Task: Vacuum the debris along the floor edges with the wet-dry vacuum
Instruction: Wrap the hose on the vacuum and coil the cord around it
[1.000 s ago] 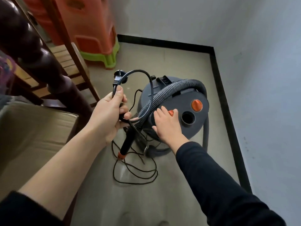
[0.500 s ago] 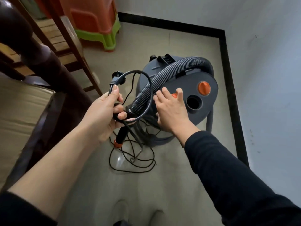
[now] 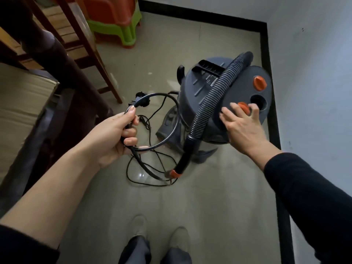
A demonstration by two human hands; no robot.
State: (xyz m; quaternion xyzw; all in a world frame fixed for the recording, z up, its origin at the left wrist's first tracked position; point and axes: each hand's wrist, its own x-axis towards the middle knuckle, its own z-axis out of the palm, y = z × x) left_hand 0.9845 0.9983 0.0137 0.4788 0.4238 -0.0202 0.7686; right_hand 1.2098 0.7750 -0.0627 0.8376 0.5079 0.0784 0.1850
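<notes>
Hose now apart from left hand, cord; vacuum beside baseboard.

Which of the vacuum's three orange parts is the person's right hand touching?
The orange knob beside the round hole, between fingers of the right hand. The orange cap behind it is untouched; the orange ring sits at the end of the hose.

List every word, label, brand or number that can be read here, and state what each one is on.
White brand mark on the vacuum lid: too blurred to read.
Small label strip beside it: too small to read.
Power cord, plug, orange caps: no text visible.
Nothing in view is legible.
</notes>
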